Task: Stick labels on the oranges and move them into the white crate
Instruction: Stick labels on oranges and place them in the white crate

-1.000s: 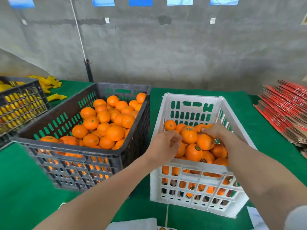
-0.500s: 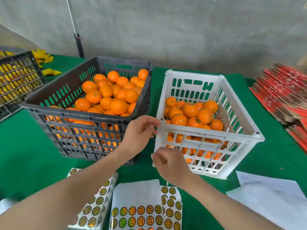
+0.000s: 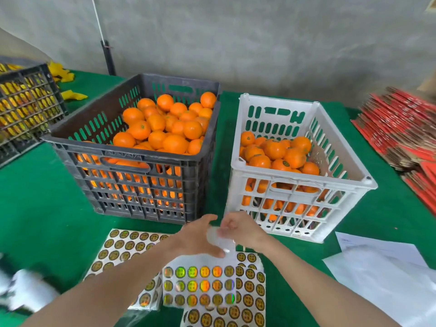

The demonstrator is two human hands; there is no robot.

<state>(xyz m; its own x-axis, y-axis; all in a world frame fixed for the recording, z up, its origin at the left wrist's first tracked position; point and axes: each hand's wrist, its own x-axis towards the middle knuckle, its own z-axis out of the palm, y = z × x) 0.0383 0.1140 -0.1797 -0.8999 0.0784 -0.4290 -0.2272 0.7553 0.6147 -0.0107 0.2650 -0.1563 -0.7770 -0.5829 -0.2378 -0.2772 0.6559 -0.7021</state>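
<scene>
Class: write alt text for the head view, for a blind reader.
Left hand and right hand meet over label sheets, handling a blurred white scrap. Behind stand a dark crate and a white crate, both holding oranges.

a table under green cloth (image 3: 42,208) carried everything. on it stood a dark grey crate (image 3: 141,192) of oranges (image 3: 165,128) and, just to its right, a white crate (image 3: 295,208) (also partly filled with oranges). a black crate (image 3: 26,109) sat far left, with yellow scraps (image 3: 70,94) behind it. label sheets (image 3: 203,284) lay at the near edge, white paper (image 3: 377,267) at the near right, and flattened red cartons (image 3: 401,128) were stacked far right.
</scene>
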